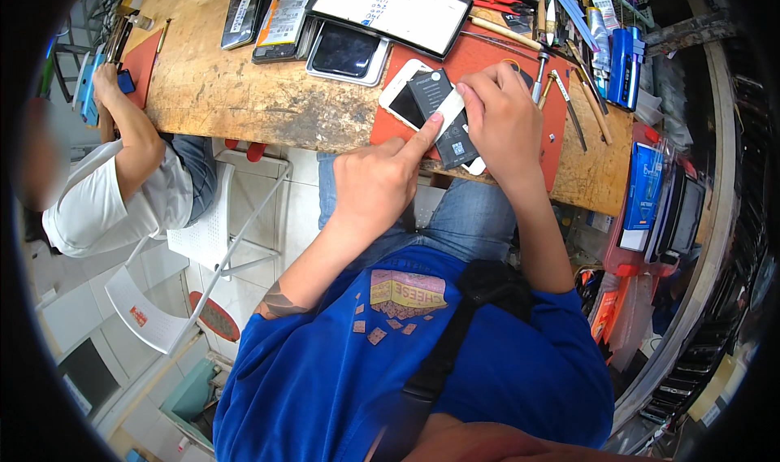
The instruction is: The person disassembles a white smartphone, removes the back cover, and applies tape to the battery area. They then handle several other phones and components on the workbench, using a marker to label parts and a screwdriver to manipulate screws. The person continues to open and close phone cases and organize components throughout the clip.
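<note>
A flat black phone battery (460, 148) lies slantwise over a white phone (396, 78) with a dark screen, at the bench's front edge. Across the battery runs a white strip (448, 114). My left hand (375, 184) comes from the left with its index finger stretched onto the strip's lower end, against the battery; the other fingers are curled, and its thumb is hidden. From the right, my right hand (505, 125) pinches the strip's upper end between thumb and fingers. Part of the phone is covered by the battery and my hands.
Under the work lies a red mat (555, 157) on the wooden bench (268, 96). Beyond are a white-topped tray (382, 11), another phone (348, 52) and a screwdriver (540, 76). Blue pliers-like tools (624, 68) stand right. A person in white (122, 190) sits left, near a folding chair (154, 312).
</note>
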`<action>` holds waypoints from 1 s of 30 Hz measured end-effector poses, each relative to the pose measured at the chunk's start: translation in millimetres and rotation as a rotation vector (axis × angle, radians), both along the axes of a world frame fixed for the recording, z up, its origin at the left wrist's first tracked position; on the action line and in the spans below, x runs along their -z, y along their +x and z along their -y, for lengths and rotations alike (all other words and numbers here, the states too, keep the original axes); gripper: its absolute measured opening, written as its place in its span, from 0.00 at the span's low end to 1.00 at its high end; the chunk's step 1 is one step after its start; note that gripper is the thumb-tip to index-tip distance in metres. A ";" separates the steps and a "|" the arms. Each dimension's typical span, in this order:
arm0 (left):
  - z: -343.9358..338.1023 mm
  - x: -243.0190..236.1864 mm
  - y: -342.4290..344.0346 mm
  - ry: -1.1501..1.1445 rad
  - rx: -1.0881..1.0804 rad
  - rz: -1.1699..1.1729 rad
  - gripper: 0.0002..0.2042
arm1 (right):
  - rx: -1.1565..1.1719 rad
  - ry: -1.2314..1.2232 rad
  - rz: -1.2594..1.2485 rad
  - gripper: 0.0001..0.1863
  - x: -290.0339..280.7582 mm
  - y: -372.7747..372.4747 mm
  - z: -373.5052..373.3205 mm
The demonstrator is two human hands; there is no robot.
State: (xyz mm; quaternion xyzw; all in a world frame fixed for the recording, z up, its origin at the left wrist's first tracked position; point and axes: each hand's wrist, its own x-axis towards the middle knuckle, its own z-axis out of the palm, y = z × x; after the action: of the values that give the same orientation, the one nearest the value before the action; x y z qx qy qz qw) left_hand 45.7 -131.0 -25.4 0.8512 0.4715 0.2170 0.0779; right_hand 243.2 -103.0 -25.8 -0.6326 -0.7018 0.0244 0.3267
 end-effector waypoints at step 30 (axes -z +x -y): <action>-11.1 -21.8 2.0 -0.601 -0.220 0.392 0.08 | -0.052 -0.217 -0.289 0.06 -23.3 6.6 -5.0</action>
State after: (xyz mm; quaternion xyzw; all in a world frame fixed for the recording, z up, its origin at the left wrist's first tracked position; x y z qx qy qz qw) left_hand 47.7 -119.9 -3.6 0.6769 0.5787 0.2349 0.3896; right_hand 249.7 -98.0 -2.5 -0.6356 -0.6569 0.1991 0.3532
